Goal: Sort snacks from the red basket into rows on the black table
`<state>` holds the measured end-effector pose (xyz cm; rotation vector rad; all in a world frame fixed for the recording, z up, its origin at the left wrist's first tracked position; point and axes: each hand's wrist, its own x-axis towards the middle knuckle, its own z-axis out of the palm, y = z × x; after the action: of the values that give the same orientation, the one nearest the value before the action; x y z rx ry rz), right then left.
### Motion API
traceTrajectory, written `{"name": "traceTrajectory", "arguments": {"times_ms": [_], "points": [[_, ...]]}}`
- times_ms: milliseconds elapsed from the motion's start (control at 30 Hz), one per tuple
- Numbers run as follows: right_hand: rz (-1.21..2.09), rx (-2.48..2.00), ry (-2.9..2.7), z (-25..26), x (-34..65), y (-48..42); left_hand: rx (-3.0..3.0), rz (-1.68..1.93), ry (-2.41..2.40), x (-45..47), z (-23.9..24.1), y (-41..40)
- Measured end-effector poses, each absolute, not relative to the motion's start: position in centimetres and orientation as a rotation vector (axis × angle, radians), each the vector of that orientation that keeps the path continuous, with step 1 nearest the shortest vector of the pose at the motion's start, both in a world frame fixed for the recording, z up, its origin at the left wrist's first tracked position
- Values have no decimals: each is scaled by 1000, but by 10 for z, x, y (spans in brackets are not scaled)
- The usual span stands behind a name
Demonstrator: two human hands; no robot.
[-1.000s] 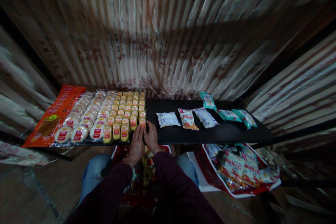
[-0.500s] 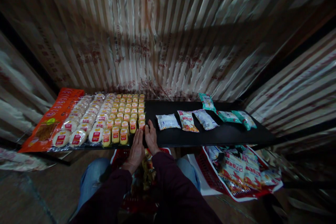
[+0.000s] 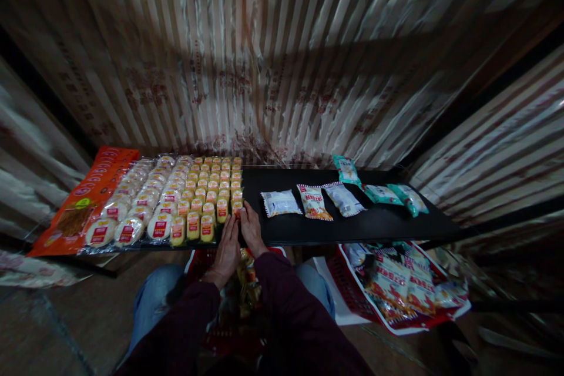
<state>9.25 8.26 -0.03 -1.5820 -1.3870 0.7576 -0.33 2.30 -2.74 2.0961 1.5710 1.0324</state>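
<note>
My left hand (image 3: 227,245) and my right hand (image 3: 251,229) rest side by side on the front edge of a black shelf (image 3: 379,224). Their fingertips touch the nearest small yellow snack pack (image 3: 237,208) at the right end of the front row. Rows of yellow packs (image 3: 214,187) and round white cakes (image 3: 145,200) fill the shelf's left half. Neither hand grips anything that I can see; the fingers lie flat and close together.
An orange bag (image 3: 86,195) lies at the far left. Three white packets (image 3: 314,201) and green packets (image 3: 383,191) lie on the right half. A red basket of snacks (image 3: 405,288) sits on the floor at the right, another red basket (image 3: 240,291) between my knees. Striped curtain behind.
Both hands stay at the end of the yellow row; the right hand's fingers have shifted slightly toward the last pack. The view has shifted a little.
</note>
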Motion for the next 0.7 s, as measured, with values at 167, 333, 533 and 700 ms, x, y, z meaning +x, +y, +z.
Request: {"name": "traceTrajectory", "arguments": {"times_ms": [167,333,533,700], "points": [[750,-1547,-1325,-2,96,71,2120,1025,1581,-4,-27,19],[690,-1574,-1326,-4,95,54,2114,1056,1625,-3,-27,9],[609,-1607,-1402,-6,95,38,2160,1024,1625,-4,-31,-8],[517,-1588,-1467,-11,95,28,2199,955,1638,-6,-32,-17]]}}
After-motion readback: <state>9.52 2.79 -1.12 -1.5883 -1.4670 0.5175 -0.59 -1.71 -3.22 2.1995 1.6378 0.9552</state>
